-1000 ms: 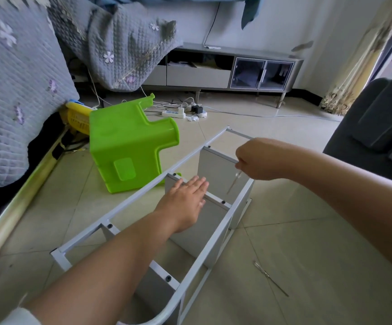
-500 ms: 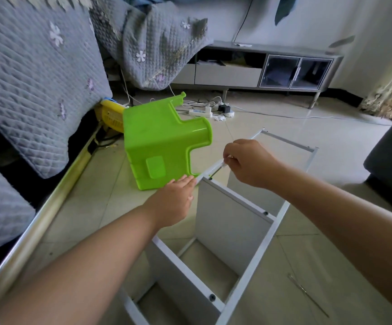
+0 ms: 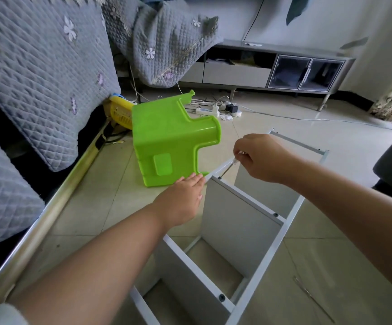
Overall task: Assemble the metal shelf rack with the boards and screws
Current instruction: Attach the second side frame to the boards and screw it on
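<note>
Lowered, right hand (image 3: 263, 158) sets screwdriver (image 3: 228, 167) onto rack (image 3: 284, 233) screw (image 3: 219, 177).

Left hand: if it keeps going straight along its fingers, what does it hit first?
Most likely the green stool. The left hand lies flat against the rack rail, fingers pointing up and away, with the tips almost at the stool's lower edge. Depth is unclear, so they may already touch.

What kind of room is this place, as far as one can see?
Probably a home living room: a low grey TV cabinet with glass doors, a grey quilted flowered cover draped over seating, and a tiled floor.
</note>
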A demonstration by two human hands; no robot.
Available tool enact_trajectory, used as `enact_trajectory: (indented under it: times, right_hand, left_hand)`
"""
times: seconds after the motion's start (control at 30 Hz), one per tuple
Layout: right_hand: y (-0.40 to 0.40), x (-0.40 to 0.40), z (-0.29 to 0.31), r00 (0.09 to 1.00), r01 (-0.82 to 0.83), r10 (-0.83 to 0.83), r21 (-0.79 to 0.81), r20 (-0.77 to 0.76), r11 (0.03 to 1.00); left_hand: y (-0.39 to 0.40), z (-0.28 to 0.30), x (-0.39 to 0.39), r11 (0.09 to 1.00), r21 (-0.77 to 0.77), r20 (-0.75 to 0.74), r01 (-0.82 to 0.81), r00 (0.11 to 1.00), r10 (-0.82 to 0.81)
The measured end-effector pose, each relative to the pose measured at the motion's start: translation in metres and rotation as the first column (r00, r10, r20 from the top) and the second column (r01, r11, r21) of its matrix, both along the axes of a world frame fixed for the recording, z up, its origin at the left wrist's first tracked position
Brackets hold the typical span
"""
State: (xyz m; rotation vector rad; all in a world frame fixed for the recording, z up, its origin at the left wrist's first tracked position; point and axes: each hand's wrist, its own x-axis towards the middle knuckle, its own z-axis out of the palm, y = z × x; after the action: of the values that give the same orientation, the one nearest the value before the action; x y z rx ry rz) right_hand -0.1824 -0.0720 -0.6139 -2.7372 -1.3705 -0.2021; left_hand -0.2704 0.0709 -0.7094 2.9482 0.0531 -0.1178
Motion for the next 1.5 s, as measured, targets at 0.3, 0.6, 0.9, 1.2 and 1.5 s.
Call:
enact_trajectory:
  times: [0.3,0.6,0.9,1.2,1.5]
  right_hand:
    - [0.018,-0.002,0.015,0.988,0.149,-0.137,-0.211,0.07,0.966]
    - [0.046,0.005,0.028,0.979,0.157,-0.191,-0.339,-0.068,0.927]
    - [0.037,0.006,0.028,0.984,0.163,-0.178,-0.276,-0.03,0.947]
    - [-0.014,0.025,0.04,0.952,0.302,-0.305,-0.057,-0.034,0.951]
    - [-0.123,0.064,0.022,0.906,0.421,-0.423,0.146,-0.016,0.895]
  left_hand:
    - [-0.001,0.001,0.0,1.0,-0.002,-0.008,-0.012,1.0,0.012]
    - [-0.002,0.002,0.0,1.0,0.014,-0.035,-0.009,0.999,0.01]
    - [-0.001,0.001,-0.001,1.0,0.014,-0.041,-0.005,0.999,0.006]
    - [-0.012,0.014,0.005,0.988,0.146,0.007,-0.04,0.999,0.039]
    - [-0.072,0.022,0.083,0.994,0.096,0.02,-0.052,0.999,0.051]
